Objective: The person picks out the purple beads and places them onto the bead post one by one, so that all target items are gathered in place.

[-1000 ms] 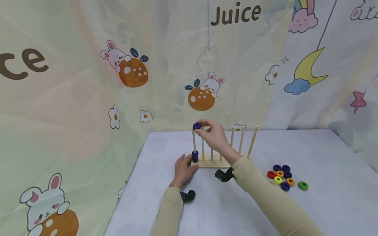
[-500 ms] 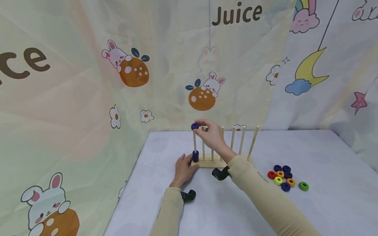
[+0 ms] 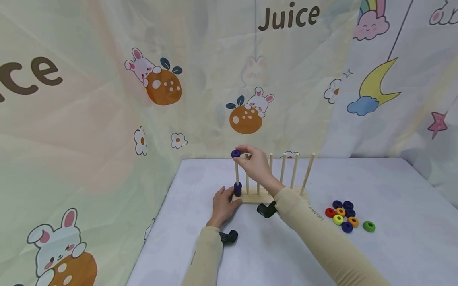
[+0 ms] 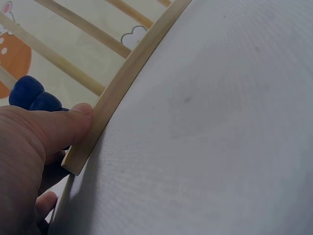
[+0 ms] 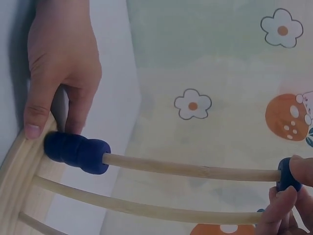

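My left hand point(image 3: 222, 207) grips the left end of a wooden peg stand point(image 3: 264, 198), thumb on the front edge of the base. Beside its fingers, several dark blue beads point(image 5: 78, 152) sit stacked at the bottom of the leftmost peg point(image 5: 195, 170). My right hand point(image 3: 258, 166) pinches another dark blue bead point(image 3: 235, 153) between thumb and fingers at the top of that same peg. In the right wrist view this bead point(image 5: 287, 175) meets the peg's tip; how far it is on the peg is hard to tell. The other pegs visible are bare.
Loose ring beads in blue, red, orange and yellow point(image 3: 338, 219) lie to the right of the stand, with a green bead point(image 3: 369, 226) slightly apart. A white cloth covers the table point(image 3: 286, 254). A printed curtain point(image 3: 204, 79) hangs behind it.
My right hand has shifted slightly left, bringing its blue bead from beside the leftmost peg's tip to over it. The left hand keeps its hold on the stand.
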The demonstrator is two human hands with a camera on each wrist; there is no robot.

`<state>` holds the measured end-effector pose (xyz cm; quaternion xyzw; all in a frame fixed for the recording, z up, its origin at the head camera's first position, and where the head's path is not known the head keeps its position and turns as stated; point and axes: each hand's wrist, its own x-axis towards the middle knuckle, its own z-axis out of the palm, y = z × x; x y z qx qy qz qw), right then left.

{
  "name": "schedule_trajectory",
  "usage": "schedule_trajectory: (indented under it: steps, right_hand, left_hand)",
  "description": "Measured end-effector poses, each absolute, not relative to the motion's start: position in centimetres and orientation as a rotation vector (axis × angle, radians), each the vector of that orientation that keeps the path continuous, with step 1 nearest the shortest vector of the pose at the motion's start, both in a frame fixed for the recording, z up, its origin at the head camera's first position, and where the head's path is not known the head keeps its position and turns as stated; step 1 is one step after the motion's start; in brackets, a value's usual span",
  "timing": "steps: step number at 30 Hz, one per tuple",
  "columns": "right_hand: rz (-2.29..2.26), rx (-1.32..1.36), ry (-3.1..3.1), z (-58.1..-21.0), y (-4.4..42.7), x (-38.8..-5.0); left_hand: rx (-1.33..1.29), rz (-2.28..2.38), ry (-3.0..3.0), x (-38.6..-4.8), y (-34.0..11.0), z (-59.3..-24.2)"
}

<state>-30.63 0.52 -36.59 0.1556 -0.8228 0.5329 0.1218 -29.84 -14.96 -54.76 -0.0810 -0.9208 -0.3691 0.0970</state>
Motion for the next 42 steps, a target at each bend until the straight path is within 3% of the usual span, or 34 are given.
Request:
schedule_trajectory:
  steps: [42]
  right_hand:
    - [1.264,0.459,-2.452,-37.7,0.4,-30.6]
  left_hand:
    - [-0.21,-1.116,-2.737,-29.8,-15.0,-54.9]
